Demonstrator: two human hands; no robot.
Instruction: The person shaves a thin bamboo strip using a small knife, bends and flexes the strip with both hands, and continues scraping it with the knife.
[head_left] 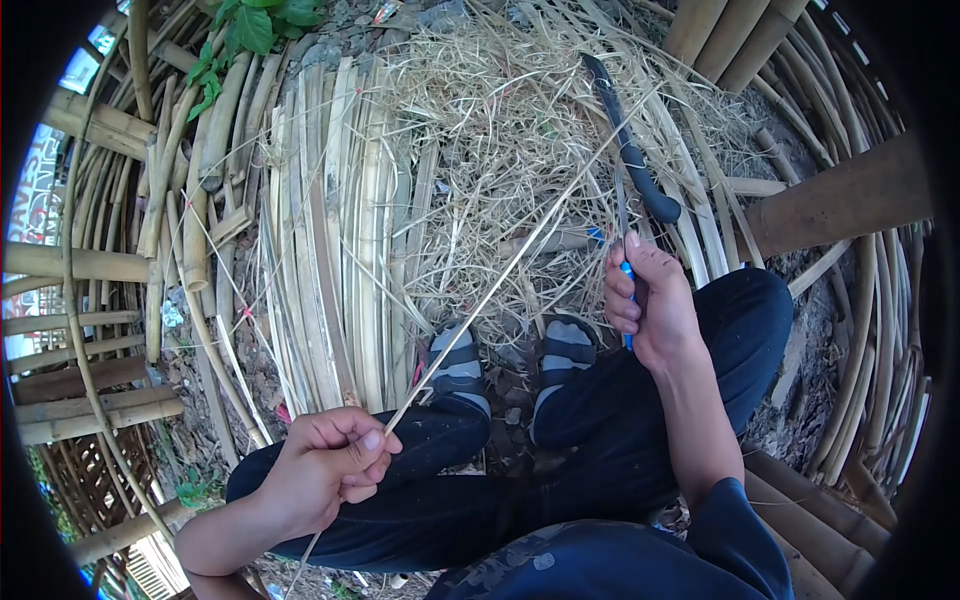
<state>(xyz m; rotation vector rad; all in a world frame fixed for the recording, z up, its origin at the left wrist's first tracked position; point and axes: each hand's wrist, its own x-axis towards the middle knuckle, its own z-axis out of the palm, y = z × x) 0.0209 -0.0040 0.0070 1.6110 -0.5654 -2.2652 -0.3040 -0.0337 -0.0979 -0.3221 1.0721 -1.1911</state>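
My left hand [343, 455] is closed round a thin bamboo strip [500, 278], which slants up and right from my fingers over my feet and the shavings. A knife [628, 270] with a blue handle is in my right hand [655, 300], its blade pointing up and away from me. The far part of the strip passes across a dark curved tool [630, 155], perhaps a sheathed blade, lying on the shavings beyond my right hand. My fingers hide part of the knife handle.
Split bamboo slats [345, 230] lie side by side left of centre. Curly shavings [490, 130] cover the ground ahead. Thick bamboo poles [840, 195] stand at right, and bamboo racks [75, 262] at left. My sandalled feet [462, 370] are between the slats and my right knee.
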